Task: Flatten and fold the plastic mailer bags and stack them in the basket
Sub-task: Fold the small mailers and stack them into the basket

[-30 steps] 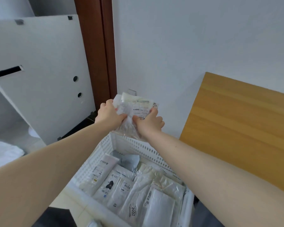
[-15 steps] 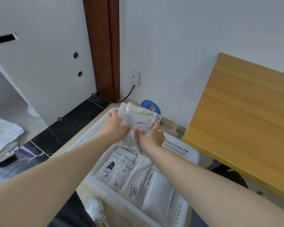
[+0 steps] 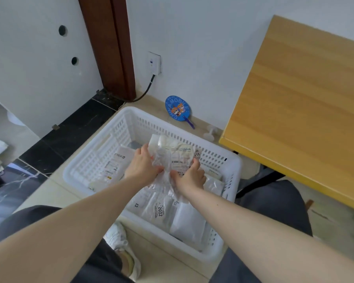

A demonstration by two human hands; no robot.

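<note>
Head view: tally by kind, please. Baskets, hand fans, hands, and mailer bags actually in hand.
White slotted plastic basket: 1
Blue round hand fan on the floor: 1
Hands, left hand and right hand: 2
Crinkled clear plastic mailer bag with white label, gripped by both hands: 1
Total: 5

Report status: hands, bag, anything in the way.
Left hand and right hand both grip the crumpled bag, over the basket. Flat bags below. Nothing in the way.

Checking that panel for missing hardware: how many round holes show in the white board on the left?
2. One hole sits near the top of the white board; the other hole lies below, slightly right. More may lie outside the frame.
</note>
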